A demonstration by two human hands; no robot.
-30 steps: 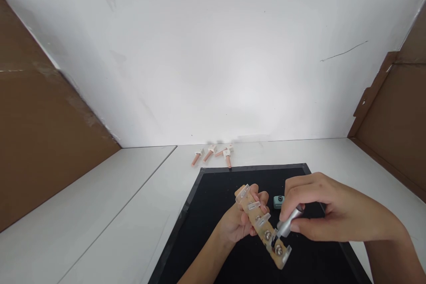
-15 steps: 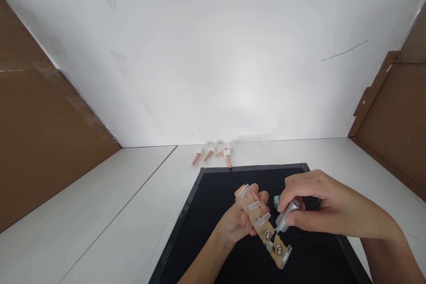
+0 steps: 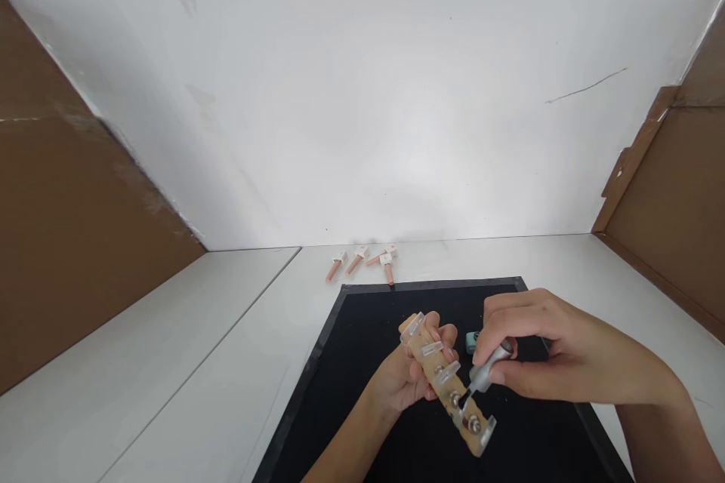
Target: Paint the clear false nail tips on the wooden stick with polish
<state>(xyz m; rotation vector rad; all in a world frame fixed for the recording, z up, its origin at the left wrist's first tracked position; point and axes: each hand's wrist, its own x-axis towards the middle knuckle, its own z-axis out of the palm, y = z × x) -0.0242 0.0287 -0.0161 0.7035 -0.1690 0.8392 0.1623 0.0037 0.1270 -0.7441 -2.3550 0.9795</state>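
Observation:
My left hand [image 3: 408, 377] is closed round a tan wooden strip [image 3: 426, 356] that slants down to the right over the black mat. Clear tips [image 3: 448, 372] stand crosswise along it, with round metal pieces [image 3: 473, 424] near its lower end. Between thumb and fingers, my right hand [image 3: 529, 343] grips a silver brush cap [image 3: 488, 370]. The cap's dark brush [image 3: 465, 398] points down-left and meets a clear tip near the strip's lower end. Just behind the right fingers sits a small teal bottle [image 3: 470, 342], partly hidden.
Several pink sticks with white heads [image 3: 355, 264] lie on the white table beyond the black mat [image 3: 362, 324]. A white panel [image 3: 362, 106] rises behind, and brown boards [image 3: 84, 211] flank the left and right sides.
The brush in my right hand has shifted slightly up and left along the clear tip. My left hand and the strip have hardly moved.

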